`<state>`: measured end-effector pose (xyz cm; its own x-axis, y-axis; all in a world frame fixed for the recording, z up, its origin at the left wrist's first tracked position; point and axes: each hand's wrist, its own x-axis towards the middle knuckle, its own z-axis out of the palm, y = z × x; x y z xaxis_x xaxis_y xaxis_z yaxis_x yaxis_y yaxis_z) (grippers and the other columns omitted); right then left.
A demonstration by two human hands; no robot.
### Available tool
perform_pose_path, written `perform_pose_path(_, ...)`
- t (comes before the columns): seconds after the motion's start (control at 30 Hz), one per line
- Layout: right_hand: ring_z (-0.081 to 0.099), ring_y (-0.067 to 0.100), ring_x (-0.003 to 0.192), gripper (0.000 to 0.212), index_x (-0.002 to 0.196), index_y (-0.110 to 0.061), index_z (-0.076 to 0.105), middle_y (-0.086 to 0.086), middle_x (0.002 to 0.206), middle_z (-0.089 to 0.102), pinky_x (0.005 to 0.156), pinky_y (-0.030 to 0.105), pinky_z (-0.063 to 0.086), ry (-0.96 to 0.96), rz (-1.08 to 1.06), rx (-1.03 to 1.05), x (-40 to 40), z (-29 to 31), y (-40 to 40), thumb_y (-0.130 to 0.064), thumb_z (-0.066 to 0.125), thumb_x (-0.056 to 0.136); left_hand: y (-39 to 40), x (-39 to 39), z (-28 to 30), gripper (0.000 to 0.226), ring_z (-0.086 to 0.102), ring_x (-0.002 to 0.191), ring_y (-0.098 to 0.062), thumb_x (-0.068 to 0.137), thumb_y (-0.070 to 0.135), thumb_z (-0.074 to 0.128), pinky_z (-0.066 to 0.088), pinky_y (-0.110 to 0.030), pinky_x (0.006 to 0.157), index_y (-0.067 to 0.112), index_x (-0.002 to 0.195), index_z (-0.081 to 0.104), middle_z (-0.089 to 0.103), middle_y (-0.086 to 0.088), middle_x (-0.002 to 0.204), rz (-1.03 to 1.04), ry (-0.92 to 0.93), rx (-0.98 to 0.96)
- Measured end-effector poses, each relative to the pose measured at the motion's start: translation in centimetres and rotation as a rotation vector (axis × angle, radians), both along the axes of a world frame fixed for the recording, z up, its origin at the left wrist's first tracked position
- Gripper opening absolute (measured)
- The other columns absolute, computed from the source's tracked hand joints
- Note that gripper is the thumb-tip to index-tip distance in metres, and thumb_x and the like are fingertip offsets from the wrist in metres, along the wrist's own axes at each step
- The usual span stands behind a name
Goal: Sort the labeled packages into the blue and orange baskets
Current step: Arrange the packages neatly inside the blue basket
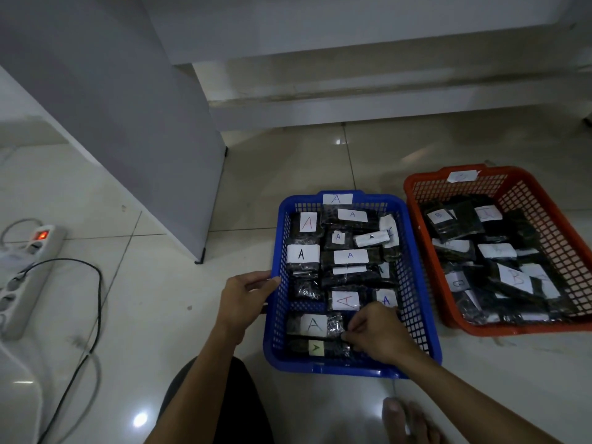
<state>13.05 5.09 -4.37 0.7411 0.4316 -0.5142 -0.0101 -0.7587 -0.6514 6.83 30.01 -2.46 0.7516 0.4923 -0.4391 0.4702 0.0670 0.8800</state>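
Right hand point(376, 333) inside blue basket point(419, 302), fingers pinched on black A-labeled package point(315, 325) near front wall; left hand point(245, 299) grips basket's left rim; orange basket point(544, 193) with B packages point(515, 278) just beside, on tile floor point(160, 299)

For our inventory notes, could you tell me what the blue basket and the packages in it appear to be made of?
The blue basket looks like moulded rigid plastic: uniform colour, perforated grid walls. The packages seem wrapped in glossy black plastic film, judging by crinkles and glints; their white labels look like matte paper, handwritten.
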Motion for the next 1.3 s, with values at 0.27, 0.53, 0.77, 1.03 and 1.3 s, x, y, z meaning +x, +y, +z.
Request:
perform_pose_path(0.27, 0.07, 0.005, 0.059, 0.011, 0.075, -0.018, 0.077, -0.003, 0.065, 0.074, 0.059, 0.016, 0.055, 0.002, -0.007, 0.016, 0.1, 0.6, -0.8, -0.019, 0.079, 0.086, -0.3, 0.0, -0.1, 0.026, 0.073, 0.089, -0.017, 0.09, 0.022, 0.072, 0.063, -0.033, 0.067, 0.012, 0.113, 0.072, 0.076, -0.003, 0.1, -0.015, -0.007, 0.076)
perform_pose_path(0.53, 0.07, -0.002, 0.073, 0.012, 0.095, -0.016, 0.077, -0.007, 0.085, 0.074, 0.069, 0.014, 0.057, 0.007, -0.015, 0.079, -0.3, 0.5, -0.9, -0.017, 0.081, 0.083, -0.4, -0.3, -0.3, 0.011, 0.072, 0.085, -0.012, 0.091, 0.02, 0.07, 0.062, -0.028, 0.063, 0.023, 0.101, 0.072, 0.075, -0.001, 0.098, -0.042, -0.04, 0.096)
perform_pose_path(0.77, 0.067, 0.0, 0.066, 0.007, 0.082, -0.024, 0.073, -0.011, 0.074, 0.072, 0.064, 0.015, 0.056, -0.416, -0.118, -0.096, 0.2, 3.7, -3.4, -0.021, 0.075, 0.088, -0.2, 0.0, -0.8, 0.029, 0.073, 0.087, -0.017, 0.091, 0.024, 0.07, 0.063, -0.034, 0.066, 0.011, 0.117, 0.07, 0.075, -0.004, 0.101, -0.024, -0.027, 0.099)
perform_pose_path(1.03, 0.064, 0.0, 0.058, 0.031, 0.075, -0.025, 0.07, -0.012, 0.064, 0.068, 0.057, 0.015, 0.052, -0.293, -0.149, -0.425, -1.5, 6.2, -10.7, -0.055, 0.071, 0.084, -0.4, -0.4, -1.6, 0.033, 0.073, 0.085, -0.017, 0.089, 0.035, 0.071, 0.063, -0.044, 0.076, 0.017, 0.117, 0.072, 0.076, 0.002, 0.093, -0.009, -0.001, 0.247)
perform_pose_path(1.3, 0.062, 0.011, 0.095, 0.048, 0.113, -0.021, 0.062, -0.006, 0.107, 0.057, 0.081, 0.031, 0.061, -0.616, -0.165, -0.367, 1.4, 5.4, -10.3, -0.052, 0.077, 0.079, -1.0, 2.6, -0.5, 0.03, 0.073, 0.083, -0.019, 0.09, 0.032, 0.072, 0.062, -0.044, 0.078, 0.015, 0.115, 0.073, 0.076, -0.001, 0.092, 0.032, -0.007, 0.296)
